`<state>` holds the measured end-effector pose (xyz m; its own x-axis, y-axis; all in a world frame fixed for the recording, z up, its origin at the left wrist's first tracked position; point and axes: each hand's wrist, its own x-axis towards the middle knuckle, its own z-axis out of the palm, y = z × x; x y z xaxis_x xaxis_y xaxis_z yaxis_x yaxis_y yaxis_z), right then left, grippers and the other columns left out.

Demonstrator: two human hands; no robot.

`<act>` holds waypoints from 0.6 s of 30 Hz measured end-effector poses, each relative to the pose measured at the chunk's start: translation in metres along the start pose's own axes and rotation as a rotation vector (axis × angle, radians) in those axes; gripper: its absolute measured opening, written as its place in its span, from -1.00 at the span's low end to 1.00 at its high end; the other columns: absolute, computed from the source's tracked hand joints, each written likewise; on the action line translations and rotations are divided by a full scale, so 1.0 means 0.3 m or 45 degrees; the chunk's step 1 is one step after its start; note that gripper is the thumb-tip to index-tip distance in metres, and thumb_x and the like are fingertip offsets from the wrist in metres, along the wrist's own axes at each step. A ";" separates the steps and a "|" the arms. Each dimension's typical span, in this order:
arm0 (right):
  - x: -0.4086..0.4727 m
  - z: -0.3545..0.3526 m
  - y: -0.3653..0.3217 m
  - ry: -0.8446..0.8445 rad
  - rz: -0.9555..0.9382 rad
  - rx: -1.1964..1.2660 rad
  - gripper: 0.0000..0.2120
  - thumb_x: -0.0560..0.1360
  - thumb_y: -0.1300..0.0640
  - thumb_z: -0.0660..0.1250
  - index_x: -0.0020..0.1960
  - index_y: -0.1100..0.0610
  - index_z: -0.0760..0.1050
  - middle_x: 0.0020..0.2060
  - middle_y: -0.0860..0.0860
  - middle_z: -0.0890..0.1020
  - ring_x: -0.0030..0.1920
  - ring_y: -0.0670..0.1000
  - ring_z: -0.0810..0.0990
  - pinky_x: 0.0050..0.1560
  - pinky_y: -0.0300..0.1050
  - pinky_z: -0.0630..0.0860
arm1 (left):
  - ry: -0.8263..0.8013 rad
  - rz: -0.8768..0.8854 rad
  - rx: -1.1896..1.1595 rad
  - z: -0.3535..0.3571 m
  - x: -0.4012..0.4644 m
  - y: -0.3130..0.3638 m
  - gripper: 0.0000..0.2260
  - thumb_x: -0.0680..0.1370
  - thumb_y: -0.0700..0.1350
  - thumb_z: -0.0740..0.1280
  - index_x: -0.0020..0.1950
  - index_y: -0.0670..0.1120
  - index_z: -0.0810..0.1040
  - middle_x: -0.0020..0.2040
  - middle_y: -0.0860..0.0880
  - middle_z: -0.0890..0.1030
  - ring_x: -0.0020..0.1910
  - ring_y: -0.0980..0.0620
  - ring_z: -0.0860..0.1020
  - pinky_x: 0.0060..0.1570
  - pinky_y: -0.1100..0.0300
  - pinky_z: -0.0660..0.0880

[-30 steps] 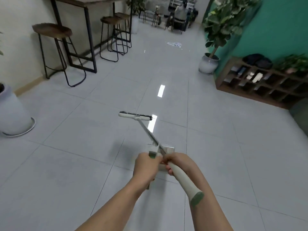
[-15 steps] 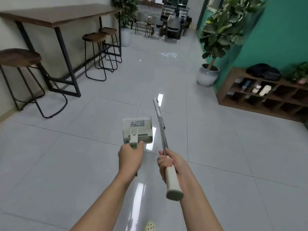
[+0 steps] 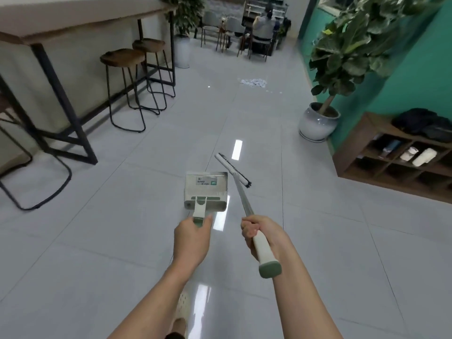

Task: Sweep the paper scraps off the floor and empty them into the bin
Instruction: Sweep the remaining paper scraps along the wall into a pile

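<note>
My left hand (image 3: 192, 238) grips the green handle of a pale dustpan (image 3: 206, 192), held out in front of me above the floor. My right hand (image 3: 260, 231) grips the white handle of a broom (image 3: 241, 189); its narrow head with dark bristles points forward and to the right of the pan. A pile of white paper scraps (image 3: 253, 82) lies on the grey tiles far ahead, near the right wall. No bin is in view.
A high table (image 3: 73, 23) with bar stools (image 3: 123, 57) lines the left wall. A potted plant (image 3: 318, 121) and a low wooden shelf (image 3: 391, 162) stand along the green right wall. A person sits at chairs (image 3: 263, 23) at the far end. My foot (image 3: 182, 307) shows below.
The dustpan and broom have come apart into separate hands. The broom head has swung to the right of the pan. The view has advanced down the room toward the scraps.
</note>
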<state>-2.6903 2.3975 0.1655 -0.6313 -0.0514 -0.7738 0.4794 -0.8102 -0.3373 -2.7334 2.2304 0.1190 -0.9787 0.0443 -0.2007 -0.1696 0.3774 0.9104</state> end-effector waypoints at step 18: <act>0.678 0.814 -1.927 0.036 -0.553 -0.061 -0.78 0.53 0.30 0.21 -0.26 0.12 0.34 -0.58 -0.07 0.34 -0.65 -0.12 0.36 -0.66 -0.33 0.33 | -0.073 0.343 -0.036 0.764 1.880 1.223 -0.69 0.56 0.01 0.35 -0.17 -0.24 0.62 -0.28 -0.18 0.65 -0.40 -0.14 0.54 -0.39 0.10 0.53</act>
<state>-3.2446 2.7126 0.3342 -0.7639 0.3044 -0.5690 0.2013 -0.7253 -0.6583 -3.3209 2.6059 0.2567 -0.9809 0.1919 0.0303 0.0916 0.3192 0.9433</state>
